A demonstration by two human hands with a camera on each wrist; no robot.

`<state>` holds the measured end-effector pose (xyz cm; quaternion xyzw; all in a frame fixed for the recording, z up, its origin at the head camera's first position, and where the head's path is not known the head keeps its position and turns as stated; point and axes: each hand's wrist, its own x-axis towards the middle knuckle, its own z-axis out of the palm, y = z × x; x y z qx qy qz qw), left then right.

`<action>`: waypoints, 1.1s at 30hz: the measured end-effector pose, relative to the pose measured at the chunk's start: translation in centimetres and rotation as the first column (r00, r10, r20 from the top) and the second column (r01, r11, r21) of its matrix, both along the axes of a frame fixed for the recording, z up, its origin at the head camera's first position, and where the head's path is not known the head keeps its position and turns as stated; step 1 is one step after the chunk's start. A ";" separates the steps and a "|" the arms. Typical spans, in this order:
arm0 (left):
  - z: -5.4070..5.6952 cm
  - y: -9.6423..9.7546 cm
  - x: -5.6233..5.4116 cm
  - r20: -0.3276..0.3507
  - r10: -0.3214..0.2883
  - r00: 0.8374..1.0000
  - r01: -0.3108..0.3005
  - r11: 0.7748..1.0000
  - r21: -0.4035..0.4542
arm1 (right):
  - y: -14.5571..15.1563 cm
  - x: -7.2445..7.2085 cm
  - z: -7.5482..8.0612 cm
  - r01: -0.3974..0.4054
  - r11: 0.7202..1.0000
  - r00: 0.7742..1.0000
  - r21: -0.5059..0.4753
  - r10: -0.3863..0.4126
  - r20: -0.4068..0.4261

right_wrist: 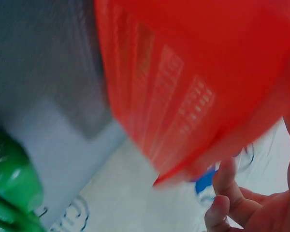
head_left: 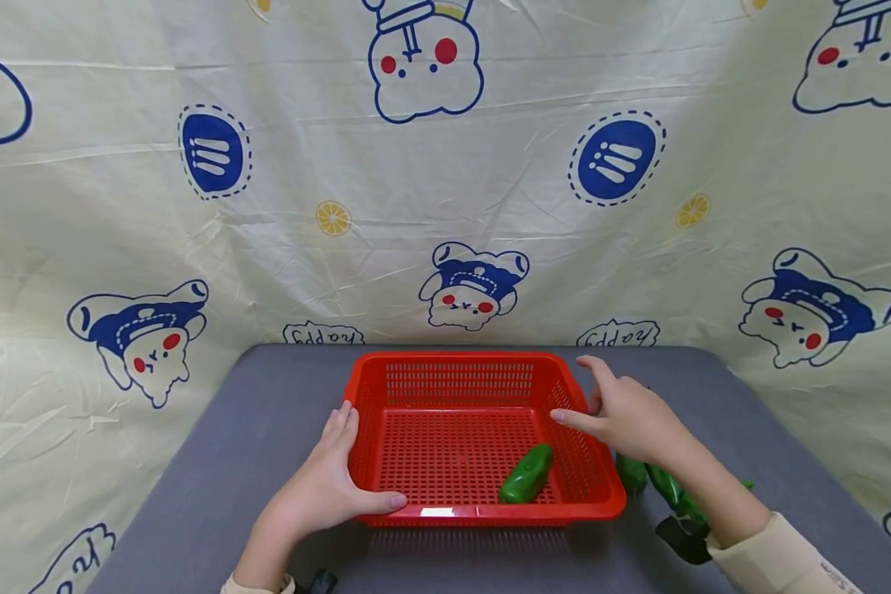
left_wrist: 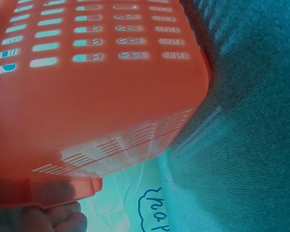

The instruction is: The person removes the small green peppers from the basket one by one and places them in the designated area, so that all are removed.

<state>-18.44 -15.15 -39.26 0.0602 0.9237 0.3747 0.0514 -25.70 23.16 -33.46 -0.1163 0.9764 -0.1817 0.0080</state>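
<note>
A red plastic basket (head_left: pixel 460 516) with slotted walls sits on the table, and one green pepper (head_left: pixel 527 475) lies inside it at the front right. My left hand (head_left: pixel 319 483) holds the basket's front left corner, thumb over the front rim and fingers along the left side. In the left wrist view, curled fingertips (left_wrist: pixel 63 220) show beside the rim. My right hand (head_left: pixel 634 417) hovers at the right rim with nothing in it, thumb and index finger spread apart. The right wrist view shows its fingers (right_wrist: pixel 232 198) close by the basket's blurred wall (right_wrist: pixel 208 63).
Several green peppers (head_left: pixel 631 474) lie on the grey table (head_left: pixel 282 412) right of the basket, partly hidden by my right forearm. A dark object (head_left: pixel 683 540) sits by my right cuff. Behind the table hangs a white printed cloth (head_left: pixel 282 264).
</note>
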 end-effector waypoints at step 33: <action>0.1 0.2 -0.1 0.005 0.017 1.000 -0.017 1.000 0.001 | -6.7 0.1 -5.7 -0.157 0.959 0.983 0.236 0.127 0.135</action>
